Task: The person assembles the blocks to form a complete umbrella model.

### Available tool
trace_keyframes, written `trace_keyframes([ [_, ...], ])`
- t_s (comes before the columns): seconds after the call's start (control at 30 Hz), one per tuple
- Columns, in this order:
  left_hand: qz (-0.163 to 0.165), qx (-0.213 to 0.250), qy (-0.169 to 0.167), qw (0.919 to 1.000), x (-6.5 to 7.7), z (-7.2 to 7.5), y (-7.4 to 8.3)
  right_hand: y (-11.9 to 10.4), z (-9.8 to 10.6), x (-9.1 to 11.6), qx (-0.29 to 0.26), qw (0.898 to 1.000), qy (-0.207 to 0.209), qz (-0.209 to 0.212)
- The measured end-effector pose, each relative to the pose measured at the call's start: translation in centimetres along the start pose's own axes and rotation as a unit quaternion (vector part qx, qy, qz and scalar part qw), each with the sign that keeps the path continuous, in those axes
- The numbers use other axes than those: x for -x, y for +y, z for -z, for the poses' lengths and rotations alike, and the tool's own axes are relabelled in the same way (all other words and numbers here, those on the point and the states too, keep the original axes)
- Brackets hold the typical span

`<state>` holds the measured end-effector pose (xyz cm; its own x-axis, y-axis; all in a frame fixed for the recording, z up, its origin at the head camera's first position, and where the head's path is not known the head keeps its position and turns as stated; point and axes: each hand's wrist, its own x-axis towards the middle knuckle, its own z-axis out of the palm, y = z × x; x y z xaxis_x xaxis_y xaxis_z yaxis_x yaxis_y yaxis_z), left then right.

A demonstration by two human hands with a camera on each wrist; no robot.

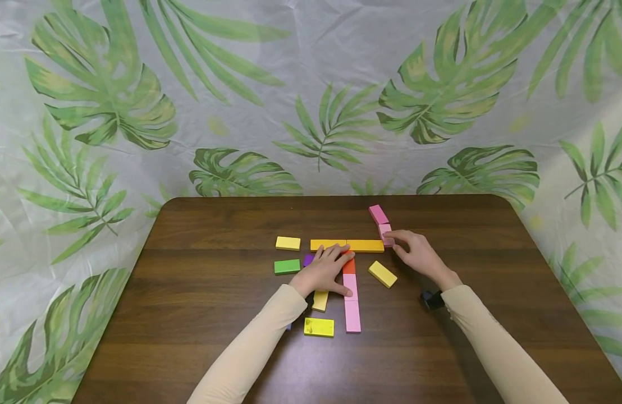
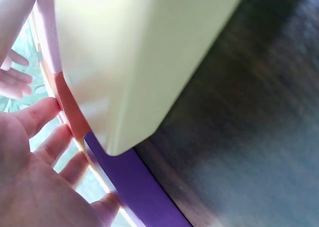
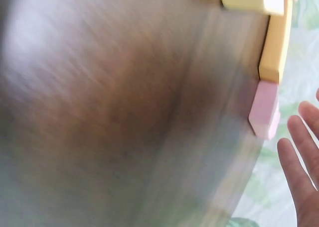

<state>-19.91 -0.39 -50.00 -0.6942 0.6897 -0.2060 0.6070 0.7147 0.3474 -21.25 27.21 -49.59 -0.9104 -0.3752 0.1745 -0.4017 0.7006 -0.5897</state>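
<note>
My left hand lies spread over the blocks, its fingertips at the orange row and the red block. Its thumb reaches over a pink block in the column below the red one. In the left wrist view, those fingers run along the red block and a purple block. At the row's right end, my right hand has its fingertips at a light pink block, which adjoins a darker pink block. The right wrist view shows fairly straight fingers near the pink block.
Left of the layout lie a pale yellow block and a green block. A bright yellow block sits nearer me. Another yellow block lies angled between the hands. A leaf-patterned cloth hangs behind the wooden table.
</note>
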Motion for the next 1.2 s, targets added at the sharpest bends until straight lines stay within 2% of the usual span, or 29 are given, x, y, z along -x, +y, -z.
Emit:
trace_keyframes([
  [0.33, 0.0, 0.002, -0.002, 1.0, 0.1, 0.1, 0.0, -1.2, -1.2, 2.6, -0.014, 0.999, -0.037, 0.031],
  [0.6, 0.003, 0.002, -0.004, 1.0, 0.0, 0.0, 0.0, -2.0, -1.9, 4.1, -0.019, 0.998, -0.055, 0.027],
  [0.77, 0.003, -0.002, -0.002, 1.0, -0.1, -0.1, 0.0, -2.1, -2.2, 4.6, -0.009, 0.998, -0.055, 0.029],
  [1.03, 0.004, 0.0, -0.003, 1.0, 0.1, 0.1, 0.1, -2.3, -2.5, 5.0, 0.008, 0.998, -0.066, 0.007],
  [1.2, 0.004, 0.001, -0.002, 1.0, 0.1, 0.0, 0.1, -2.3, -2.6, 5.0, 0.029, 0.997, -0.068, 0.019],
])
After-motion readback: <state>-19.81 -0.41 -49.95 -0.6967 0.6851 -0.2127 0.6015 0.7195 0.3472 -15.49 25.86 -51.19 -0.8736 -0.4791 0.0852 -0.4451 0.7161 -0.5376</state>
